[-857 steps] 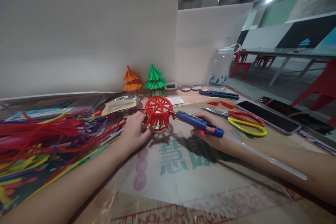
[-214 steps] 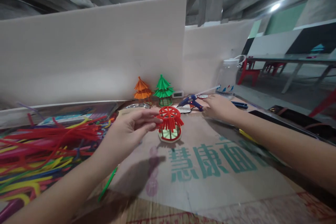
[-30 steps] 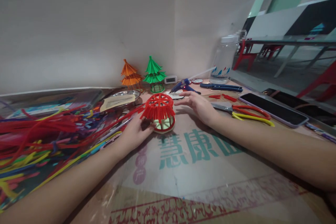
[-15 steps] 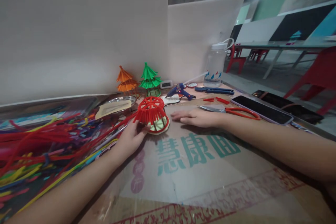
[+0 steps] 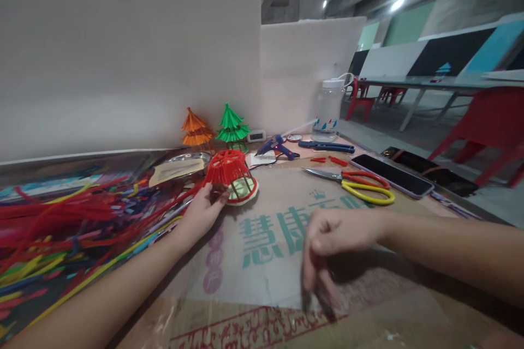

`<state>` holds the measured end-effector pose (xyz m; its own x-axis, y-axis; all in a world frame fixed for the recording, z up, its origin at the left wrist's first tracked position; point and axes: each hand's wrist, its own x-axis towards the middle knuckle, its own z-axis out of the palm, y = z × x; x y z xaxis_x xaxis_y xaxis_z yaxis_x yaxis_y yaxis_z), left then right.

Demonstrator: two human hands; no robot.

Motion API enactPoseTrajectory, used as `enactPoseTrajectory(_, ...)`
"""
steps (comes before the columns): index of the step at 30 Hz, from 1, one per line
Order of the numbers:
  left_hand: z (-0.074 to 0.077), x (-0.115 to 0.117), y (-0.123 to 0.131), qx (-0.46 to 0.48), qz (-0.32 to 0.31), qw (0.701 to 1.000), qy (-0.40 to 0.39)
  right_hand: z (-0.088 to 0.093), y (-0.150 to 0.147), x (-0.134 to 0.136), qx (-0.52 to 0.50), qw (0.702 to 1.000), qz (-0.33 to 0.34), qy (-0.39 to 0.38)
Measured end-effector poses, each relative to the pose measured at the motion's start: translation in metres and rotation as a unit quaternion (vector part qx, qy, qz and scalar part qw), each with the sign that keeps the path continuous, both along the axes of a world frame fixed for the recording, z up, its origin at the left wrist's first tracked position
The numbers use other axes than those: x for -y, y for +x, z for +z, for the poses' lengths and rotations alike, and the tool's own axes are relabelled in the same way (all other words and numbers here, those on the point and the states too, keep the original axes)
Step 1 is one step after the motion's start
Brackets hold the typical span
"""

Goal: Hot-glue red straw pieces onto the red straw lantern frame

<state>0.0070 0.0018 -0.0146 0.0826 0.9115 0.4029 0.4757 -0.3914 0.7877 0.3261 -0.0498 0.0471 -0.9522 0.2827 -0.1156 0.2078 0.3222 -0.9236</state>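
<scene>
Red straw pavilion sat tilted on its pale round base just in front of the green pavilion. The left hand had its fingers closed on the fringe at the near rim. The right hand hung well in front of the green pavilion, over the bench, fingers curled downward and blurred; whether they gripped anything could not be told. A glue gun lay just right of the green pavilion. Holding the tilt well seemed to call for a light pinch on the frame rather than the loose fringe, with the base edge resting on the bench.
</scene>
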Motion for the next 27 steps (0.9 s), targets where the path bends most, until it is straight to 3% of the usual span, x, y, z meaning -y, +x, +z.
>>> enactPoseTrajectory(1,0.0,0.0,0.0,0.002,0.0,1.0,0.0,0.001,-0.003,0.0,-0.003,0.998,-0.066,0.025)
enactPoseTrajectory(3,0.0,0.0,0.0,0.004,0.001,1.0,0.002,0.0,-0.009,-0.002,0.017,0.958,-0.223,0.182)
enactPoseTrajectory(4,0.0,0.0,0.0,0.003,-0.001,1.0,0.002,-0.001,-0.013,-0.002,0.036,0.938,-0.243,0.244)
enactPoseTrajectory(6,0.0,0.0,0.0,-0.003,-0.004,1.0,0.002,-0.004,-0.02,-0.001,0.041,0.958,-0.155,0.24)
enactPoseTrajectory(8,0.0,0.001,0.0,-0.012,-0.008,1.0,0.007,-0.006,-0.027,-0.001,0.027,0.989,-0.043,0.136)
enactPoseTrajectory(9,0.0,0.001,0.0,-0.017,-0.009,1.0,0.011,-0.007,-0.03,-0.003,0.015,0.993,-0.056,0.106)
enactPoseTrajectory(11,0.001,0.002,-0.001,-0.021,-0.01,1.0,0.017,-0.009,-0.033,-0.016,0.013,0.971,-0.182,0.156)
enactPoseTrajectory(13,0.002,0.002,-0.001,-0.022,-0.011,1.0,0.014,-0.013,-0.032,-0.034,-0.012,0.893,-0.369,0.256)
enactPoseTrajectory(16,0.002,0.003,0.0,-0.029,-0.009,1.0,0.007,-0.02,-0.028,-0.057,-0.013,0.864,-0.432,0.257)
enactPoseTrajectory(19,0.003,0.005,0.001,-0.029,-0.014,0.999,0.018,-0.017,-0.025,-0.065,-0.067,0.851,-0.453,0.257)
enactPoseTrajectory(22,0.007,0.009,0.005,-0.026,-0.046,0.998,0.044,-0.001,-0.028,-0.066,-0.16,0.844,-0.439,0.263)
enactPoseTrajectory(24,0.01,0.012,0.007,-0.033,-0.067,0.995,0.066,0.013,-0.033,-0.068,-0.163,0.86,-0.411,0.254)
enactPoseTrajectory(27,0.015,0.015,0.009,-0.053,-0.074,0.991,0.098,0.027,-0.042,-0.074,-0.076,0.893,-0.36,0.258)
